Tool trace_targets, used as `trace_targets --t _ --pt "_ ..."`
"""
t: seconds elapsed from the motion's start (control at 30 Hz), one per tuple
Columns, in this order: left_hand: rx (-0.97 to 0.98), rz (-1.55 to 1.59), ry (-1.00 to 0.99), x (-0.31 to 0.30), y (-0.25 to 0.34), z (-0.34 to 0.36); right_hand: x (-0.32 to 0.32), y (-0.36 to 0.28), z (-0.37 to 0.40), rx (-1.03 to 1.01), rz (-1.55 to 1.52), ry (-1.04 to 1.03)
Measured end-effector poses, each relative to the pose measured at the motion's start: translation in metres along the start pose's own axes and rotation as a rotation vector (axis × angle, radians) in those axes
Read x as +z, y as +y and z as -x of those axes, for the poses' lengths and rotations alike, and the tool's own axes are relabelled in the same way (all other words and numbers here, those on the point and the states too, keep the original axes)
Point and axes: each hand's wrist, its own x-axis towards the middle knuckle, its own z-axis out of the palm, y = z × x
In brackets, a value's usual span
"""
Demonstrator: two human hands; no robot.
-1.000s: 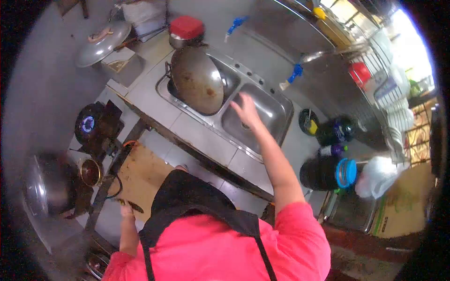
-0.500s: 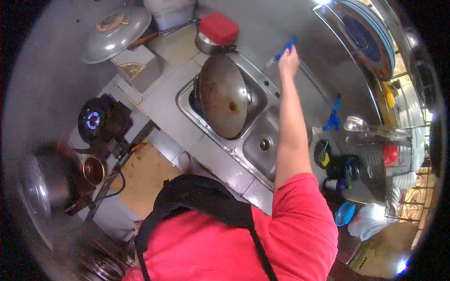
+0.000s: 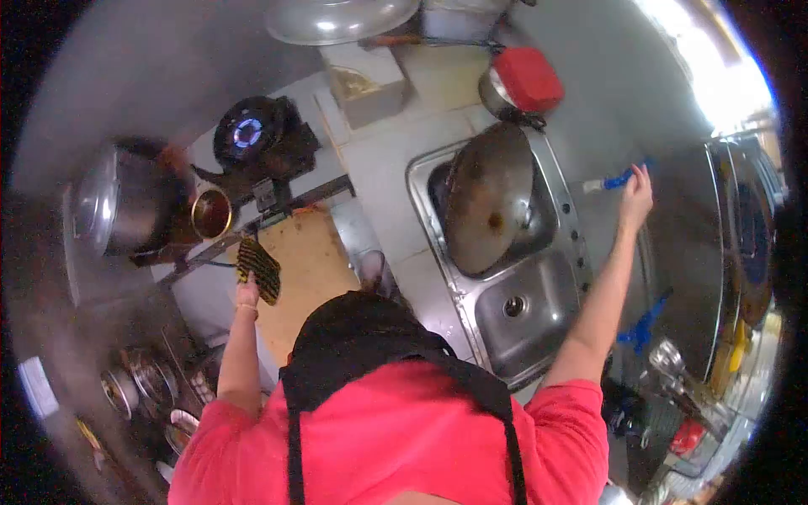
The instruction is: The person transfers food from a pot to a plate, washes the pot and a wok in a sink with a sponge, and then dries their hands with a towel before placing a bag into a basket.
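My right hand [image 3: 638,202] is stretched out past the sink's far side, its fingers closed round a blue-handled tool [image 3: 620,180] against the grey wall. The tool's pale end points left. At the left, my left hand [image 3: 247,292] grips a striped yellow-and-black cloth [image 3: 258,268], which hangs over the brown board below the counter edge. A large worn wok [image 3: 491,202] stands tilted in the farther basin of the steel sink [image 3: 468,303]. Near the cloth is a small pot [image 3: 211,213] with brown contents.
A lit burner [image 3: 247,133] is at the upper left, beside a large lidded pot [image 3: 126,202]. A red sponge-like block [image 3: 528,78] rests on a metal pot behind the sink. Another blue item [image 3: 646,324] and metal utensils [image 3: 667,358] lie at the right.
The view has swung, so the sink and wok appear farther right. My left hand has come into view with the striped cloth. My right hand still holds the blue-handled tool.
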Motion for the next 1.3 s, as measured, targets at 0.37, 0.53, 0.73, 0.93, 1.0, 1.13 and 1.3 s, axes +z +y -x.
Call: trace_targets --t 0.37,0.53,0.73,0.93,1.0,1.13,1.3 --pt "0.577 -0.770 -0.112 0.108 -0.302 0.025 0.030 0.067 0.030 0.376 -0.482 0.409" --pt "0.624 -0.746 -0.124 0.091 -0.320 0.030 0.152 0.067 0.086 1.250 -1.549 0.102" --pt "0.438 -0.597 -0.185 0.096 -0.301 0.014 0.176 0.051 0.066 1.420 -1.762 -0.418" --pt "0.408 -0.525 -0.183 0.107 -0.268 -0.006 0.147 0.023 0.053 1.031 -1.743 -0.850" --pt "0.407 -0.513 -0.184 0.106 -0.259 -0.008 0.156 0.042 0.062 1.208 -1.726 -0.557" --pt "0.416 -0.521 -0.193 0.107 -0.248 -0.008 0.150 0.024 0.069 1.261 -1.568 -0.526" --pt "0.416 -0.534 -0.201 0.105 -0.248 -0.010 0.145 -0.026 0.070 0.820 -1.626 -1.205"
